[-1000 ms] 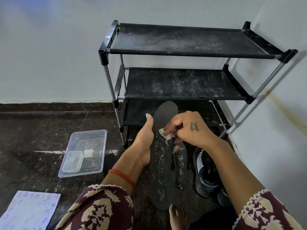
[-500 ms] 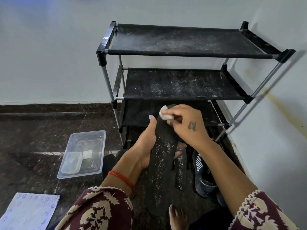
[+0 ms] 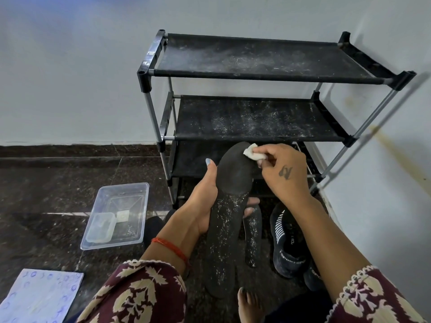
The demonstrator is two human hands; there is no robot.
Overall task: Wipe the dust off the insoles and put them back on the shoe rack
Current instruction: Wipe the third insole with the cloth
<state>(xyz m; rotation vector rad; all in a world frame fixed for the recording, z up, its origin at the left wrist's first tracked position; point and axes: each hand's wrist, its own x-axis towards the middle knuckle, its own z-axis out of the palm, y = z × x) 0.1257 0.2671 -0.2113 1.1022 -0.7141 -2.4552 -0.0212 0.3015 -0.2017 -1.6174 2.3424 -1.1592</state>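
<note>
- Right hand (image 3: 288,177): fingers curled, pinching a small white wipe (image 3: 323,153) at the toe end of the held insole (image 3: 229,206); wipe at the upper right edge of the toe.
- Left hand (image 3: 203,206): wrapped round the insole's middle, thumb up along the left edge, fingertips showing past the right edge.
- Above the left-hand grip: surface dark, apparently clean. Below the grip: white dust specks down to the heel.
- Recommended: press flat, stroke from toe toward heel, shift the supporting grip upward to expose the dusty half.
- Just right of the grip: second insole (image 3: 251,238), dusty, on the floor, beside a black shoe (image 3: 288,243).
- Beyond the grip: shoe rack (image 3: 256,117), shelves dusty, no insoles on the visible shelves.
</note>
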